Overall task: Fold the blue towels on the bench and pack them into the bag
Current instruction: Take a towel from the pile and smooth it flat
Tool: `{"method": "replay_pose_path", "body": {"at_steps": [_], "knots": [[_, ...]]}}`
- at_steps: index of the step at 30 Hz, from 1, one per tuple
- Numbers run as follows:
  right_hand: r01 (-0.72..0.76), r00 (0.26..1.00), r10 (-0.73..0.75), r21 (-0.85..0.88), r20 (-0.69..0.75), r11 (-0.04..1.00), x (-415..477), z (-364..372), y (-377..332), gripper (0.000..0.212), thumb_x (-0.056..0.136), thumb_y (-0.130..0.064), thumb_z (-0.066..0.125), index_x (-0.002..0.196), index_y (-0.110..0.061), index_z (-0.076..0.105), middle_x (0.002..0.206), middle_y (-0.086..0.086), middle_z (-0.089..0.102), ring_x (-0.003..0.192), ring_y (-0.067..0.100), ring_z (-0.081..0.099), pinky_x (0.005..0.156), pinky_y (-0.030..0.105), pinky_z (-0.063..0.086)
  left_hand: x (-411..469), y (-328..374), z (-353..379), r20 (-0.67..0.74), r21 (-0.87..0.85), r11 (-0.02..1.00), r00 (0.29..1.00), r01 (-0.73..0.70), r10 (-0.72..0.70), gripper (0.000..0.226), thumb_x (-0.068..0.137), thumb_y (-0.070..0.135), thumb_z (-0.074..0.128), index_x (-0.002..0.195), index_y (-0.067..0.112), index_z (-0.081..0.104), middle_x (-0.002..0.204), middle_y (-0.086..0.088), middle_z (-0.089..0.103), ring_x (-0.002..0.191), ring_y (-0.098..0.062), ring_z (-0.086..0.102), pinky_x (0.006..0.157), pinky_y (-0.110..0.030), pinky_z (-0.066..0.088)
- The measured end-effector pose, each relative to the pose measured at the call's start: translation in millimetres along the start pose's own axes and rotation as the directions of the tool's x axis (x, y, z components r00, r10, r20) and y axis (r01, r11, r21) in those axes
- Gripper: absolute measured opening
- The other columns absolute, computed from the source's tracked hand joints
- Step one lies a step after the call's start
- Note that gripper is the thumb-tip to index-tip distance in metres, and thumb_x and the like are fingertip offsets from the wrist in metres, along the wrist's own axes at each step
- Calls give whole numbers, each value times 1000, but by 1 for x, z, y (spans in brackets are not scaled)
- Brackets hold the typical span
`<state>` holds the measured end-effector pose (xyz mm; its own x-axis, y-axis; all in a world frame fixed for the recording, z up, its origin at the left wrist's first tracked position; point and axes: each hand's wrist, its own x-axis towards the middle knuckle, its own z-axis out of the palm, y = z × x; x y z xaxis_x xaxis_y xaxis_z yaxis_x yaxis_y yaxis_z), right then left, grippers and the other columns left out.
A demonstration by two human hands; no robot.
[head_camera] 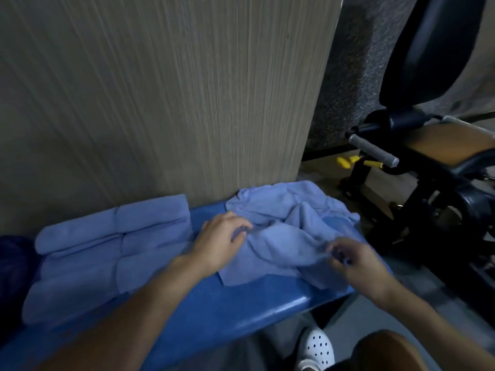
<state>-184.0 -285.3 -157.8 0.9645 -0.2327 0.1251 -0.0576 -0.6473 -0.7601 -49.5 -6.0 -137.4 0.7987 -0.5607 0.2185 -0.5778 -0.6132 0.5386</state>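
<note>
Count first: two hands, one heap of loose towels (289, 223), one block of folded towels (107, 253).

- The folded towels lie at the left end of the blue tabletop (227, 311), in two columns of about three folds each. The edges blur together, so I can't give a firm number.
- The loose towels sit crumpled at the right end, with the far edge against the base of the wood-grain panel (160, 103) and the near corner draped toward the tabletop's front lip. It may be one towel or two — I can't separate them.
- The left hand (222, 242) rests on the heap's left side, fingers curled, thumb and fingertips pinching a ridge of cloth.
- The right hand (353, 263) is at the heap's near right edge. It is motion-blurred, but the fingers are curled and seem to pinch the fabric, which is pulled taut between the two hands.

Around: an exercise machine (428, 196) stands just right of the tabletop, with a grey grip handle (375, 151) and yellow parts (345, 162) low on the frame. A white perforated shoe (318, 346) shows below the tabletop's lip.

Hard to make out: a dark blue shape (13, 269) is cut off at the left edge, touching the folded towels — possibly the bag, but I can't tell.
</note>
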Motion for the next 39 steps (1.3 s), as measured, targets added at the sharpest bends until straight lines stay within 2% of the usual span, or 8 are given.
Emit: {"method": "replay_pose_path", "body": {"at_steps": [2, 5, 13, 20, 24, 30, 35, 39], "knots": [[-41, 978, 76, -178, 196, 983, -14, 6, 16, 15, 74, -35, 73, 69, -35, 58, 70, -8, 62, 69, 10, 60, 70, 35, 50, -19, -8, 16, -2, 60, 996, 997, 71, -71, 19, 87, 21, 60, 105, 23, 69, 108, -1, 63, 105, -27, 58, 86, -46, 48], [-99, 987, 125, -227, 102, 969, -13, 9, 24, 29, 67, -61, 58, 75, -33, 51, 69, -9, 59, 71, 17, 60, 71, 43, 50, -36, -15, 30, -17, 107, 982, 988, 157, -156, 16, 86, 17, 64, 101, 14, 65, 104, -5, 61, 99, -31, 58, 83, -47, 49], [-209, 973, 224, -206, 53, 956, 11, 29, 7, 42, 82, -27, 70, 116, -27, 45, 80, 2, 62, 85, 31, 62, 80, 44, 50, -49, -4, 42, -55, 286, 850, 894, 442, -446, 40, 94, 39, 57, 107, 2, 57, 114, -19, 54, 109, -36, 52, 94, -40, 39], [-143, 986, 133, -93, -100, 985, 6, 19, 5, 22, 82, 2, 60, 82, -20, 56, 70, -7, 57, 74, 21, 56, 66, 28, 36, -54, 2, 44, -1, 256, 817, 845, 517, -535, 39, 93, 38, 58, 100, 0, 60, 112, -23, 62, 105, -38, 59, 82, -38, 46], [-158, 978, 152, -32, -145, 987, -1, 5, 2, 21, 81, 1, 62, 74, -19, 59, 69, -4, 63, 71, 20, 58, 65, 30, 42, -57, 3, 41, -36, 58, 840, 842, 539, -538, 24, 91, 25, 63, 79, 9, 50, 85, -13, 63, 88, -33, 62, 64, -34, 42], [-118, 967, 140, 112, -212, 987, -6, -20, -14, 14, 85, -4, 64, 74, -12, 61, 69, 11, 65, 68, 29, 61, 67, 45, 50, -45, 24, 13, -235, -325, 836, 819, 441, -524, 24, 87, 14, 69, 73, 12, 50, 59, 5, 47, 53, -7, 43, 49, -22, 32], [-24, 950, 106, 270, -294, 962, 0, -57, -55, 12, 90, -10, 64, 82, -10, 55, 69, 7, 59, 55, 4, 52, 53, 20, 44, -22, 45, -38, -389, -490, 842, 808, 225, -442, 26, 87, 11, 70, 73, 15, 48, 61, 3, 43, 53, -6, 36, 50, -17, 33], [103, 930, 19, 309, -367, 945, 4, -85, -94, 11, 93, -12, 62, 91, -4, 54, 73, 6, 58, 61, 5, 51, 52, 16, 41, -10, 69, -86, -462, -536, 843, 818, 49, -342, 24, 87, 17, 71, 80, 24, 49, 64, -10, 56, 61, -16, 50, 60, -44, 51]]}}
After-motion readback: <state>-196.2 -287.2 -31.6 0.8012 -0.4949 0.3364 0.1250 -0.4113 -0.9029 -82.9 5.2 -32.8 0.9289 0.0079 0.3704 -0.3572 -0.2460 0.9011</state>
